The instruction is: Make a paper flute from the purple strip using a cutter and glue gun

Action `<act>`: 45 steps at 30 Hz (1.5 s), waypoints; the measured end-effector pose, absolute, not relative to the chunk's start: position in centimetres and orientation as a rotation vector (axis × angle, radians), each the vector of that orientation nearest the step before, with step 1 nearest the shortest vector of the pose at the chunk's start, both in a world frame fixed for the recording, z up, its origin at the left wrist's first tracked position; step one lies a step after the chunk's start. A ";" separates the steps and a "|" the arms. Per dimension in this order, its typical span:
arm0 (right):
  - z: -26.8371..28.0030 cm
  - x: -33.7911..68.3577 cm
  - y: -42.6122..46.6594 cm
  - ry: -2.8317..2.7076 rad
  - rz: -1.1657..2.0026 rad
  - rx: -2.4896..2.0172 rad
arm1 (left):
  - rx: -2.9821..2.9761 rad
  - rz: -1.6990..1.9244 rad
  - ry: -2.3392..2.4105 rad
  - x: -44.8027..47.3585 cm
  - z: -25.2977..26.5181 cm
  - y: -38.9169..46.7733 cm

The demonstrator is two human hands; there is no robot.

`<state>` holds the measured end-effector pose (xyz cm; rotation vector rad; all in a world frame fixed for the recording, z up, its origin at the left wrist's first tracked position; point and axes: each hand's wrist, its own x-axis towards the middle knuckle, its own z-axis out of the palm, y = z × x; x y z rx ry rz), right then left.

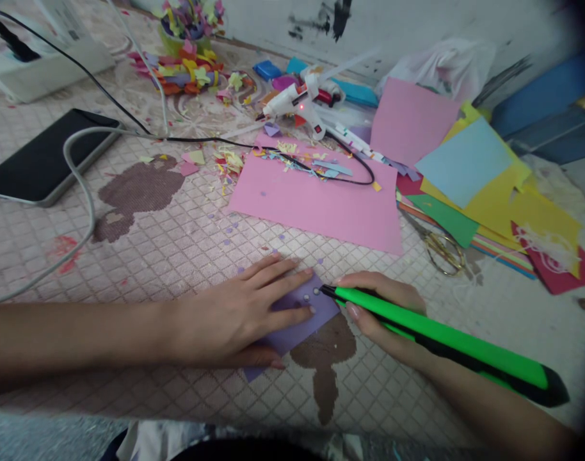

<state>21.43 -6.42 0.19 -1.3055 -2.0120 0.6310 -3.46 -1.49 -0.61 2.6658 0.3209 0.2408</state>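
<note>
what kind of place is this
Likely a home craft spot on a quilted mat: a glue gun, loose coloured paper sheets, paper scraps, and a left hand pressing purple paper.

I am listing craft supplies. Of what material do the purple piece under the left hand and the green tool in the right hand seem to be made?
The purple piece looks like thin matte paper: flat, with small holes punched through it. The green tool looks like smooth plastic with a slight sheen and a black underside; its dark tip may be metal, but this is unclear.
</note>
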 end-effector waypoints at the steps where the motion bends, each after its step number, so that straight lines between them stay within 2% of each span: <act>1: 0.1 21.5 -6.5 -2.029 0.633 -1.298 | 2.657 0.247 0.322 -3.5 -0.6 -1.5; 11: 0.0 22.1 -6.5 -1.953 0.750 -1.359 | 2.547 0.409 0.297 -3.7 -0.5 -1.5; 15: -0.2 22.4 -6.5 -1.918 0.791 -1.366 | 2.283 0.567 0.544 -3.7 0.1 -1.1; 19: -0.4 22.5 -6.6 -1.887 0.798 -1.385 | 2.131 0.569 0.701 -3.5 0.2 -0.6; 31: 0.3 20.0 -7.3 -2.069 0.719 -1.150 | 2.266 0.501 0.590 -3.1 -0.5 -0.7; 45: -0.3 19.5 -7.4 -2.093 0.705 -1.159 | 2.314 0.522 0.589 -3.0 -1.0 -0.9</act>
